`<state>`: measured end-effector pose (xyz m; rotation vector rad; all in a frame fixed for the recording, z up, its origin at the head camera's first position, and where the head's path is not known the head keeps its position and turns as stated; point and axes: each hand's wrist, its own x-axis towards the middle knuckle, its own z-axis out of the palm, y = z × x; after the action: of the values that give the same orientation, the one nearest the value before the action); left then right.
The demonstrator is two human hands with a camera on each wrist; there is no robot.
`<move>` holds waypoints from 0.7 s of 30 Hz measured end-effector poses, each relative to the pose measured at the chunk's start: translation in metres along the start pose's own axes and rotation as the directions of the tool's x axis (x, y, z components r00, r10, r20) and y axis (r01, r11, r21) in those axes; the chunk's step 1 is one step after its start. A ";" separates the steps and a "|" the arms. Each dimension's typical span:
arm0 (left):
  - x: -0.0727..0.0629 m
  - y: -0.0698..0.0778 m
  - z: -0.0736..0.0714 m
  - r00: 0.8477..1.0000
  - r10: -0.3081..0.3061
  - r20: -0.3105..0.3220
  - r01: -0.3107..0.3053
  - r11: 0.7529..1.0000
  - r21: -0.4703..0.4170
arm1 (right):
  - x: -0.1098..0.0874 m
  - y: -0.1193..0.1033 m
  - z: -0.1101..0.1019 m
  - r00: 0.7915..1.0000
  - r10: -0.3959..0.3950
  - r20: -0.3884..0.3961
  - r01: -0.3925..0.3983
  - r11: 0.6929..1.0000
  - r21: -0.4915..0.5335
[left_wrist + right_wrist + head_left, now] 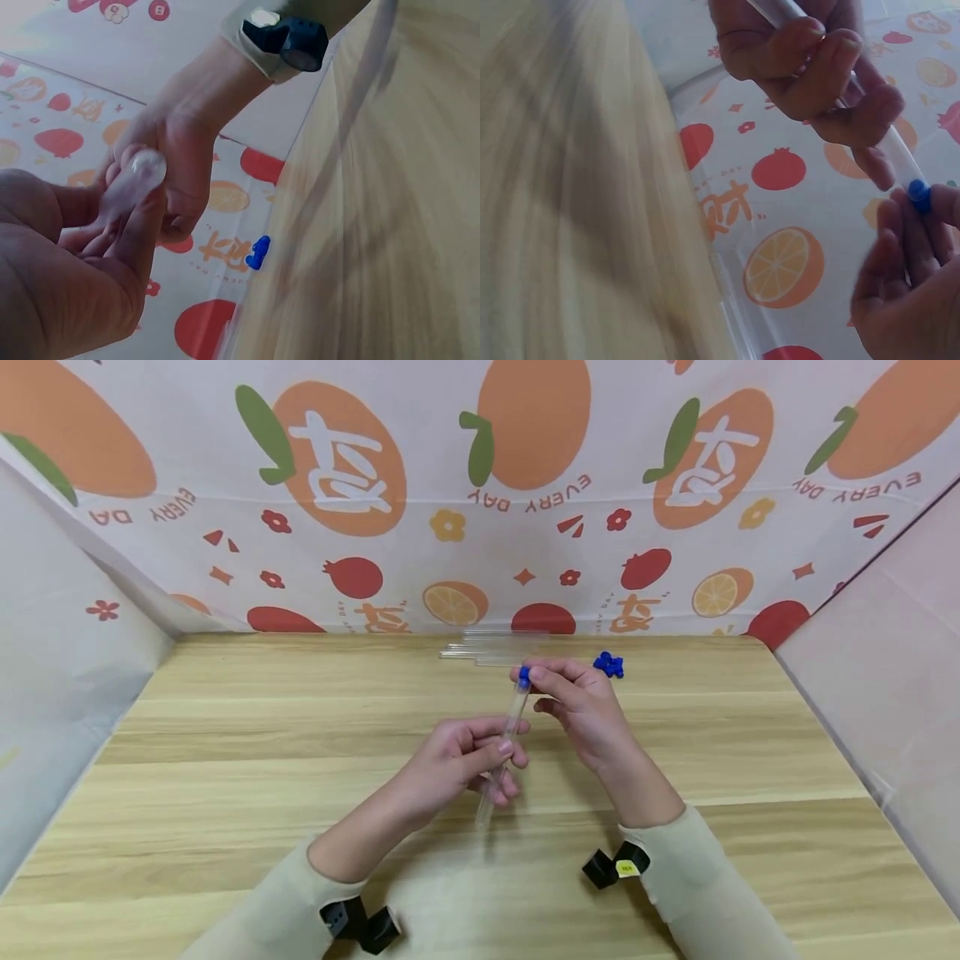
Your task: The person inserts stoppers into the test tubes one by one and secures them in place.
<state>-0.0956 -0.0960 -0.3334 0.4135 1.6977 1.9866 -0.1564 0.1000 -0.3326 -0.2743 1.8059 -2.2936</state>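
A clear test tube [492, 787] is tilted over the table, its rounded bottom toward the person. My left hand [467, 756] holds it round the middle, thumb on top and fingers beneath. At the tube's upper end sits a blue stopper [524, 675], pinched between thumb and finger of my right hand [588, 710]. In the right wrist view the blue stopper [919, 194] shows at the tube's mouth, between the right fingertips. The left wrist view looks at the tube's rounded end [148, 169] from below, with the left hand [82, 262] around it.
Several clear tubes [480, 649] lie along the table's back edge. To their right is a small pile of blue stoppers [609, 665]. A fruit-print cloth [517, 552] hangs behind the wooden table [225, 760], and pale cloth walls stand at both sides.
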 end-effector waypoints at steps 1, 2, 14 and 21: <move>0.000 0.000 0.001 1.000 -0.005 -0.014 0.005 1.000 -0.009 | 0.000 0.001 0.001 1.000 -0.007 -0.020 0.007 1.000 -0.015; 0.000 0.000 0.002 1.000 -0.011 -0.026 0.011 1.000 -0.017 | 0.000 0.002 0.002 0.999 -0.013 -0.039 0.012 1.000 -0.027; 0.000 -0.001 0.008 0.995 -0.037 -0.090 0.030 0.997 -0.073 | -0.001 0.010 0.012 0.986 -0.108 -0.129 0.097 0.992 -0.083; 0.001 -0.003 0.006 0.994 -0.009 -0.109 0.005 0.999 -0.041 | -0.002 0.007 0.011 0.985 -0.158 -0.075 0.149 0.983 -0.107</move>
<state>-0.0928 -0.0897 -0.3357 0.2892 1.7181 2.0686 -0.1512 0.0882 -0.3370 -0.3504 2.0114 -2.3514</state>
